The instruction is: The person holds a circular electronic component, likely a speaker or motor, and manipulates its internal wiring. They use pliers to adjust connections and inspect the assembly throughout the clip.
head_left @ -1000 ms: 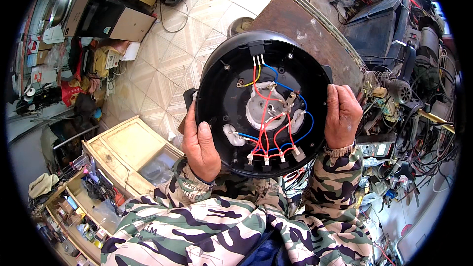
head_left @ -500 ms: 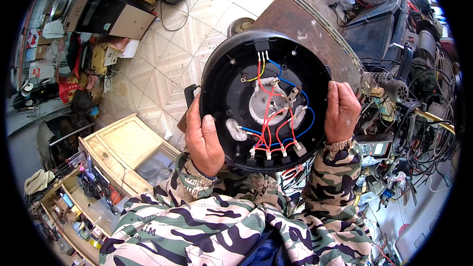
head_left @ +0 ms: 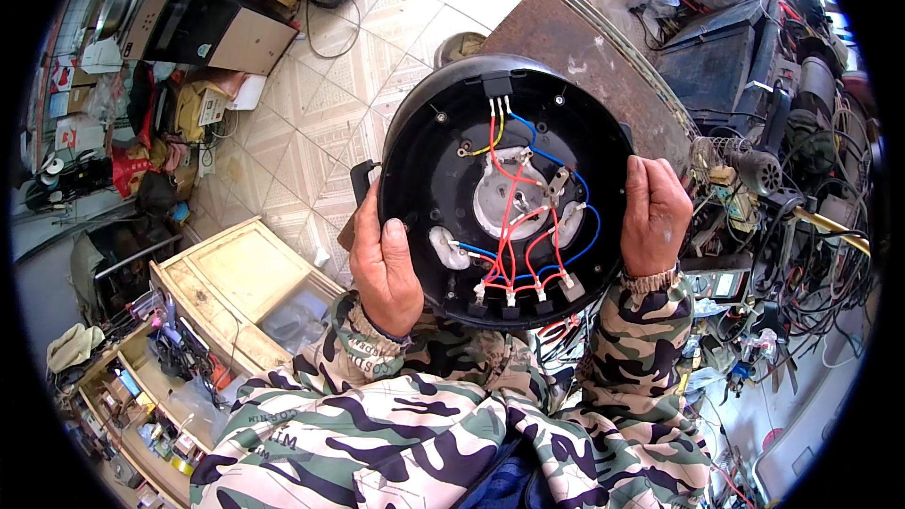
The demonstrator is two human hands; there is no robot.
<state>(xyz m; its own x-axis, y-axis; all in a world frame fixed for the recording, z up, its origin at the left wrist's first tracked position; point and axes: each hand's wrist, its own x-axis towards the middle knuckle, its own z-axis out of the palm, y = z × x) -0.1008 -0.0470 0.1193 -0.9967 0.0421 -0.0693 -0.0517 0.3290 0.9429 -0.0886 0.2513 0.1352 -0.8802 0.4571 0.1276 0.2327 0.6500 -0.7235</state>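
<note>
Between my hands is a black round appliance housing, tilted so its open wired side faces me. Inside sit a pale round metal disc with a bracket, and red wires. A blue wire curves along the right; a short yellow-green wire runs to a ring terminal. The black socket is at the far rim, small connectors along the near rim. My left hand is closed on the left rim, thumb on top. My right hand grips the right edge, fingers curled.
Beyond the housing lies a rusty brown board on the tiled floor. Left stands a wooden cabinet with cluttered open compartments. Tangled cables and parts crowd the right, with a meter among them.
The housing has shifted very slightly to the left, and my left hand has moved left with it. Both hands keep their hold.
</note>
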